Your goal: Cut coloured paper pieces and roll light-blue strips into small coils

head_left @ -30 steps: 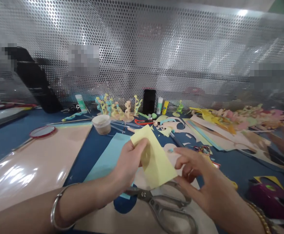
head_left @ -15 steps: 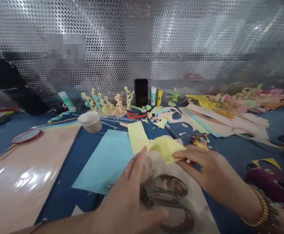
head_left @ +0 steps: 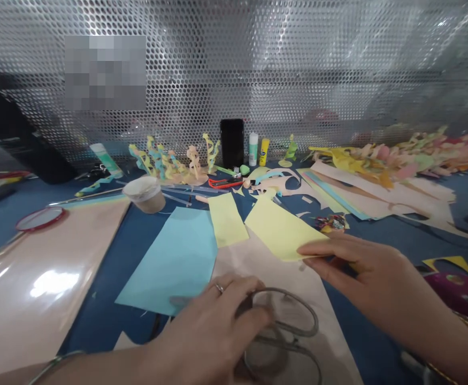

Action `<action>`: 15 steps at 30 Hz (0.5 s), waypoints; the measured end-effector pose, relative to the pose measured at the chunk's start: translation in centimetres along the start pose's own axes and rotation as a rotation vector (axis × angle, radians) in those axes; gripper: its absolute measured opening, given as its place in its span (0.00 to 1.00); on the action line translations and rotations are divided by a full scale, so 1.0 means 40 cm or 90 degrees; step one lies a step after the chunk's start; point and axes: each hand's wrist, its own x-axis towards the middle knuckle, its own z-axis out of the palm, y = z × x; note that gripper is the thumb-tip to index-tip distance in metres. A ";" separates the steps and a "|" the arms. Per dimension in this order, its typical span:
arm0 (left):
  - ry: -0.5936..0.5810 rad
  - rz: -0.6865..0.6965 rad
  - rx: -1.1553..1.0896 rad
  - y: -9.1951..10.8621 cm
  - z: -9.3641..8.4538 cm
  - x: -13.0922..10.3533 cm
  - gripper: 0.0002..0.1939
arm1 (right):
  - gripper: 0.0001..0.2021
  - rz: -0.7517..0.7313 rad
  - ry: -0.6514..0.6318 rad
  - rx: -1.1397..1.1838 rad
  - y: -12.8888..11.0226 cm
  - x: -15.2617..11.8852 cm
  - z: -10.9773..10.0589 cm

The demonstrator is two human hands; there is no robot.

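Note:
Pinched between the thumb and fingers of my right hand (head_left: pixel 372 272) is the near right corner of a pale yellow sheet of paper (head_left: pixel 279 227). My left hand (head_left: pixel 213 326) curls over the middle of a pair of scissors (head_left: pixel 300 300), its fingers closed near the pivot. The handle loops stick out to the right, and part of a blade shows left of the hand over a light blue sheet (head_left: pixel 173 246). A smaller yellow piece (head_left: pixel 226 219) lies beside the blue one. Under the scissors is a pale pink sheet (head_left: pixel 234 263).
Left lies a glossy plastic-covered paper pack (head_left: pixel 53 267) with a red-rimmed round object (head_left: pixel 41 219). Behind are a white tub (head_left: pixel 145 195), a red cutter (head_left: pixel 225 183), a phone (head_left: pixel 232 141), glue sticks (head_left: pixel 253 149) and curled paper models (head_left: pixel 169 163). Paper scraps (head_left: pixel 394 187) pile up right.
My left hand has gone from outstretched fingers to a grip on the scissors, which have shifted slightly. My right hand has moved a little right, and the yellow sheet now lies flatter.

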 end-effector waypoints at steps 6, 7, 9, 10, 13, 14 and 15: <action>0.041 -0.038 0.003 -0.072 -0.098 -0.045 0.28 | 0.11 0.011 -0.073 0.042 0.001 -0.011 0.036; 0.021 -0.043 0.013 -0.091 -0.111 -0.045 0.27 | 0.12 0.007 -0.090 0.048 0.000 -0.012 0.041; -0.006 -0.058 0.025 -0.123 -0.127 -0.043 0.26 | 0.12 0.000 -0.090 0.053 -0.005 -0.013 0.041; -0.013 -0.065 0.021 -0.133 -0.131 -0.041 0.26 | 0.11 -0.006 -0.067 0.048 -0.008 -0.013 0.036; -0.026 -0.049 -0.025 -0.124 -0.131 -0.022 0.26 | 0.09 -0.003 0.096 -0.012 -0.013 -0.020 0.004; -0.039 -0.023 -0.037 -0.109 -0.128 -0.008 0.26 | 0.08 0.015 0.168 -0.033 -0.013 -0.024 -0.010; -0.054 0.018 -0.038 -0.089 -0.123 0.011 0.26 | 0.08 0.038 0.230 -0.050 -0.014 -0.028 -0.023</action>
